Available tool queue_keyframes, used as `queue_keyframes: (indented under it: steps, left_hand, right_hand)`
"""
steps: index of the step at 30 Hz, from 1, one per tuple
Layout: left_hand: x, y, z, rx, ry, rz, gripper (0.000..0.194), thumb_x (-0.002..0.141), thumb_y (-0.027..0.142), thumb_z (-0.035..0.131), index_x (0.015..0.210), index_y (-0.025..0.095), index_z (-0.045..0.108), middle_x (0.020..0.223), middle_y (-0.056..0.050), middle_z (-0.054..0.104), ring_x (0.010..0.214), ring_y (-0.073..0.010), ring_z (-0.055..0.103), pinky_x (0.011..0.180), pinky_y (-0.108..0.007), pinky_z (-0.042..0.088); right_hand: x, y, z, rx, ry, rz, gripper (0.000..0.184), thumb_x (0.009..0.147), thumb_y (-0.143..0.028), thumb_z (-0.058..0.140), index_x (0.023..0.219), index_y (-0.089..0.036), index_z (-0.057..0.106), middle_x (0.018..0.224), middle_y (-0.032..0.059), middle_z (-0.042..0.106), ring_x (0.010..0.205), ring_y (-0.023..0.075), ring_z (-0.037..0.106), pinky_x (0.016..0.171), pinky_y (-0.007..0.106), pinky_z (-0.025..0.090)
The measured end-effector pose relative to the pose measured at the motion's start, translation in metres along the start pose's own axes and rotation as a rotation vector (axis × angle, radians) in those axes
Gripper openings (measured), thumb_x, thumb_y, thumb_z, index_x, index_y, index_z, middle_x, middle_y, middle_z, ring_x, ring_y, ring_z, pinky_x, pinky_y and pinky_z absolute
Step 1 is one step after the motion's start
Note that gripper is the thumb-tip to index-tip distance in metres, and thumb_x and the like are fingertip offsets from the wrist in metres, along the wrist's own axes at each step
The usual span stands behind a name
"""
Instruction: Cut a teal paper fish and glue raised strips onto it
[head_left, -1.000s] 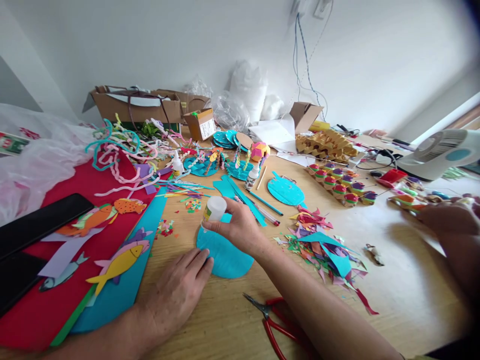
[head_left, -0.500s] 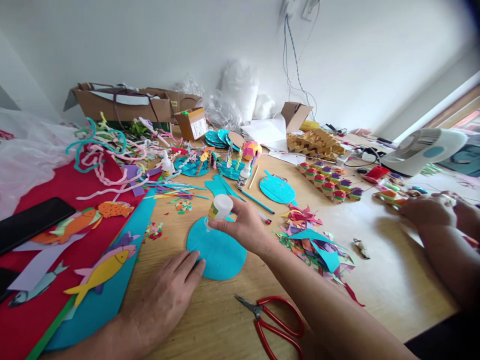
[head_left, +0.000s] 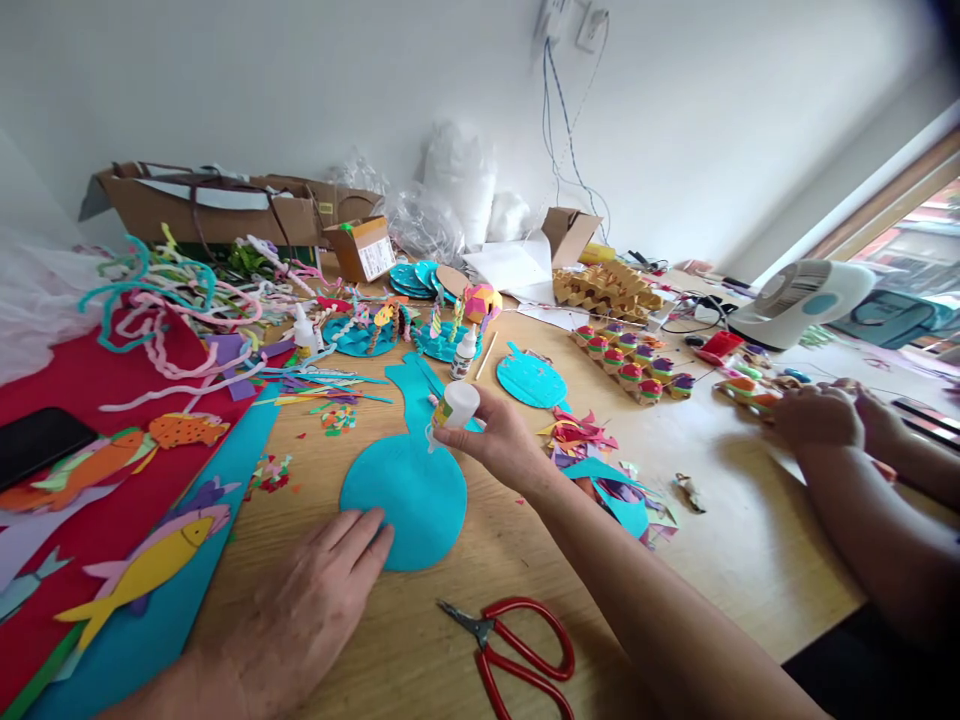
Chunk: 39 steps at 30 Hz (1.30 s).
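A round blue paper disc (head_left: 409, 515) lies flat on the wooden table. My left hand (head_left: 319, 570) rests with outstretched fingers on its lower left edge. Above the disc's upper right part, my right hand (head_left: 499, 440) grips a white glue bottle (head_left: 459, 402), tipped so its nozzle points down close to the paper. A wavy blue paper strip (head_left: 410, 390) lies just behind the disc. Red-handled scissors (head_left: 517, 640) lie on the table in front, between my forearms.
Fish cut-outs (head_left: 142, 570) and a phone (head_left: 45, 442) lie on red paper at left. Paper scraps (head_left: 600, 470) are heaped right of my hand. Another glue bottle (head_left: 463, 355) stands behind. A co-worker's hands (head_left: 825, 415) work at right near a painted egg carton (head_left: 630, 365).
The glue bottle has moved from the disc's upper left to its upper right side, nozzle still down. My left hand stays at the disc's edge. The whole view has shifted slightly.
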<state>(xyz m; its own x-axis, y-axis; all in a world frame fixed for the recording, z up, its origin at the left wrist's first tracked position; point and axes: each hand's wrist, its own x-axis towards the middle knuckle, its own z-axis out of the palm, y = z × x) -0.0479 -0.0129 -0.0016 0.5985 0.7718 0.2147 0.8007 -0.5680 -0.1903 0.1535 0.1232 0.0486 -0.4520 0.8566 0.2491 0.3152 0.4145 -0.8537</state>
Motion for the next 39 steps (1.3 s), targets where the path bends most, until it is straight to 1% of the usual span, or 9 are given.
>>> queue_keyframes:
  steps: [5,8,11,14,22,27,30,34,39]
  left_hand:
    - [0.028,0.017,-0.019,-0.074,-0.181,0.004,0.05,0.075,-0.002,0.04,0.119,0.014,0.057,0.121,-0.012,0.063,0.099,-0.0249,0.063,0.084,-0.038,0.055]
    - [0.042,0.028,-0.024,-0.11,-0.23,-0.033,0.046,0.077,-0.002,0.042,0.119,0.014,0.056,0.113,-0.012,0.065,0.093,-0.0249,0.063,0.079,-0.04,0.055]
    - [0.05,0.036,-0.023,-0.144,-0.223,-0.056,0.043,0.079,-0.002,0.041,0.117,0.013,0.055,0.105,-0.011,0.066,0.087,-0.0245,0.063,0.073,-0.04,0.056]
    - [0.053,0.04,-0.019,-0.163,-0.21,-0.067,0.04,0.08,-0.002,0.041,0.116,0.012,0.055,0.106,-0.011,0.065,0.087,-0.0245,0.063,0.071,-0.039,0.057]
    - [0.058,0.041,-0.018,-0.153,-0.254,-0.092,0.04,0.082,-0.003,0.041,0.117,0.011,0.053,0.109,-0.012,0.063,0.089,-0.0244,0.064,0.071,-0.039,0.057]
    - [0.061,0.041,-0.015,-0.134,-0.26,-0.12,0.041,0.081,-0.004,0.041,0.117,0.011,0.053,0.108,-0.013,0.063,0.084,-0.0244,0.065,0.069,-0.039,0.057]
    - [0.062,0.04,-0.011,-0.123,-0.275,-0.118,0.043,0.081,-0.005,0.041,0.118,0.012,0.053,0.112,-0.014,0.062,0.086,-0.0245,0.065,0.069,-0.039,0.057]
    - [0.065,0.039,-0.008,-0.111,-0.287,-0.085,0.045,0.081,-0.003,0.04,0.123,0.011,0.05,0.122,-0.016,0.058,0.09,-0.025,0.065,0.07,-0.038,0.058]
    - [0.068,0.038,-0.008,-0.126,-0.295,-0.077,0.044,0.083,-0.001,0.042,0.125,0.01,0.049,0.124,-0.017,0.058,0.089,-0.0255,0.066,0.069,-0.039,0.059]
  right_hand:
    - [-0.001,0.012,-0.005,-0.037,0.023,0.011,0.023,0.072,-0.033,0.07,0.087,-0.017,0.061,0.083,0.0003,0.066,0.078,0.0174,0.059,0.071,0.029,0.044]
    - [-0.004,0.015,-0.006,-0.037,0.034,0.015,0.024,0.072,-0.034,0.07,0.087,-0.017,0.061,0.084,0.0011,0.066,0.079,0.0184,0.059,0.07,0.029,0.044]
    - [-0.007,0.015,-0.006,-0.058,0.059,0.018,0.023,0.072,-0.035,0.07,0.084,-0.018,0.062,0.081,0.0003,0.066,0.076,0.018,0.059,0.069,0.028,0.043]
    - [-0.009,0.015,-0.006,-0.048,0.063,0.022,0.023,0.072,-0.035,0.071,0.084,-0.018,0.063,0.08,0.0,0.066,0.075,0.0178,0.059,0.068,0.028,0.043]
    - [-0.015,0.014,-0.008,-0.05,0.105,0.019,0.025,0.072,-0.037,0.071,0.088,-0.019,0.066,0.08,-0.0008,0.067,0.077,0.0185,0.059,0.07,0.028,0.042]
    - [-0.017,0.011,-0.008,-0.049,0.1,0.017,0.026,0.073,-0.037,0.071,0.091,-0.019,0.066,0.083,-0.0001,0.067,0.079,0.0191,0.06,0.072,0.029,0.043]
    - [-0.02,0.009,-0.008,-0.079,0.109,0.031,0.027,0.072,-0.035,0.072,0.094,-0.02,0.066,0.086,-0.0001,0.068,0.079,0.0193,0.06,0.071,0.029,0.043]
    - [-0.025,0.009,-0.008,-0.136,0.139,0.034,0.024,0.071,-0.034,0.073,0.088,-0.019,0.065,0.084,-0.0002,0.068,0.078,0.0191,0.06,0.07,0.028,0.043]
    - [-0.026,0.012,-0.007,-0.132,0.163,0.026,0.023,0.072,-0.037,0.071,0.085,-0.019,0.064,0.082,-0.0002,0.067,0.076,0.0191,0.06,0.068,0.027,0.043]
